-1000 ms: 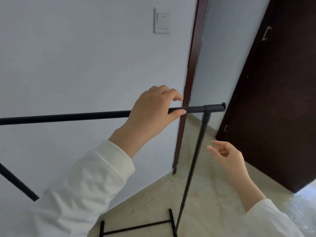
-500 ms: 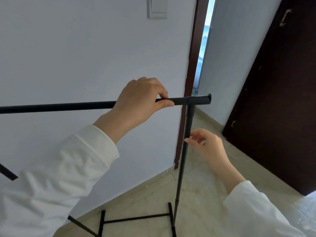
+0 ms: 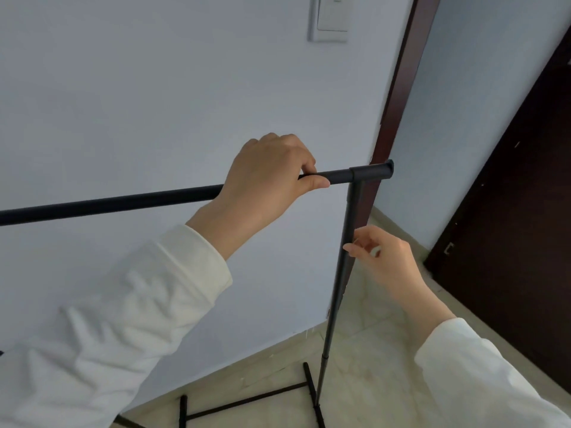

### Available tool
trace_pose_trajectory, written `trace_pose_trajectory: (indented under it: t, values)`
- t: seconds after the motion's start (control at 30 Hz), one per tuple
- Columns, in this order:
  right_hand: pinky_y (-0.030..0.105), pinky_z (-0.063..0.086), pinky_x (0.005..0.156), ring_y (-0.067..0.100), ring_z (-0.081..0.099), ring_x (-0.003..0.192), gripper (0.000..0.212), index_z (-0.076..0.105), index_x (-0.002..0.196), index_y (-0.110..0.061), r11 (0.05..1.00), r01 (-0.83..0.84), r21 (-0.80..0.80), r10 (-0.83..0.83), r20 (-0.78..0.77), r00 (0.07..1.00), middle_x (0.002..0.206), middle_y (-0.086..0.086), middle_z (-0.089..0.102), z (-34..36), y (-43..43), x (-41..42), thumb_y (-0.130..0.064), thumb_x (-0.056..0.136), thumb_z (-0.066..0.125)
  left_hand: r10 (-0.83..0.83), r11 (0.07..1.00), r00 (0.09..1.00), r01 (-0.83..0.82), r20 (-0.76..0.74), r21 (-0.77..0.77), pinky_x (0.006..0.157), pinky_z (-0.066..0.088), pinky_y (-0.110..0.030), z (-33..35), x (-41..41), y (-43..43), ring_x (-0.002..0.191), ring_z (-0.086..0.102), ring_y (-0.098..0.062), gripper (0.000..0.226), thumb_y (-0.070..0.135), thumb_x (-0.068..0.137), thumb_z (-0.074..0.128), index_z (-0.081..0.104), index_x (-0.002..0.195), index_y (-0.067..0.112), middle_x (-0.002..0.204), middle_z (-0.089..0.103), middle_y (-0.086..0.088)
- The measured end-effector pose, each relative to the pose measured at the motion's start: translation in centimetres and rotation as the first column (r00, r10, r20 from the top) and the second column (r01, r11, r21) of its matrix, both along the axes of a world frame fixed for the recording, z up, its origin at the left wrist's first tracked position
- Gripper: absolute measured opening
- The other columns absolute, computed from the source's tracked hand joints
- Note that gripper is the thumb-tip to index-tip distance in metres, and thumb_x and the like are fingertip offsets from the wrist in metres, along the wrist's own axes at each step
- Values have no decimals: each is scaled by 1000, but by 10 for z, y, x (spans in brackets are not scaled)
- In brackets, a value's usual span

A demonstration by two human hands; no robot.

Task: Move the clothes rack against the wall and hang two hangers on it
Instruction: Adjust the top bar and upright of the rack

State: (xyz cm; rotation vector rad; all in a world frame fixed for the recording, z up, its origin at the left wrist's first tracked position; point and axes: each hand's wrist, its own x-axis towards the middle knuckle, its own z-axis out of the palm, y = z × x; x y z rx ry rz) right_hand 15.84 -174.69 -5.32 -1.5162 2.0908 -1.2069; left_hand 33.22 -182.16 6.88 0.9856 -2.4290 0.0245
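Observation:
The black clothes rack stands close to the white wall; its top bar runs from the left edge to a T-joint at the right. My left hand is wrapped around the top bar just left of that joint. My right hand is at the upright post below the joint, fingertips touching it, fingers loosely curled and not closed round it. The rack's foot bars rest on the tiled floor near the skirting. No hangers are in view.
A dark red-brown door frame runs down right behind the rack's end. A dark wooden door fills the right side. A white light switch sits high on the wall. Beige floor tiles lie below.
My right hand has come in from the right until its fingertips touch the upright post. The left hand has kept its grip on the top bar, and the rack's end now sits by the door frame.

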Motion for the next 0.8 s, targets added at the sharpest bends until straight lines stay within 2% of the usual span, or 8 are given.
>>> trace_pose_trajectory:
  t: [0.1, 0.27, 0.57, 0.8]
  values:
    - [7, 40, 55, 2, 51, 67, 19, 62, 98, -17, 999, -44, 3, 44, -9, 999, 74, -9, 60, 0, -20, -12, -25, 81, 64, 41, 999, 999, -41, 7, 4, 89, 33, -31, 1, -10, -14, 109, 52, -21, 34, 45, 84, 53, 69, 95, 18, 119, 63, 6]
    - [14, 39, 60, 4, 51, 66, 14, 56, 94, -25, 989, -148, -3, 148, -2, 989, 70, -16, 56, -2, -54, -35, -27, 81, 62, 137, 991, 991, -137, -9, -11, 85, 29, -27, -1, -29, -31, 109, 52, -20, 33, 45, 84, 53, 70, 95, 18, 121, 62, 7]
    - [12, 36, 60, 8, 53, 70, 12, 52, 88, -31, 951, -308, -11, 309, 23, 951, 73, -8, 59, -11, -96, -68, -28, 81, 62, 295, 956, 955, -295, 11, 1, 83, 27, -25, -6, -59, -51, 110, 51, -19, 33, 44, 84, 53, 70, 96, 19, 121, 62, 7]
    - [10, 36, 60, 7, 55, 70, 14, 52, 90, -31, 952, -307, -8, 307, 52, 950, 78, -1, 66, -21, -99, -85, -28, 81, 61, 298, 954, 955, -297, -16, 42, 81, 30, -24, -16, -77, -54, 104, 53, -17, 31, 45, 84, 53, 68, 97, 21, 116, 64, 5]
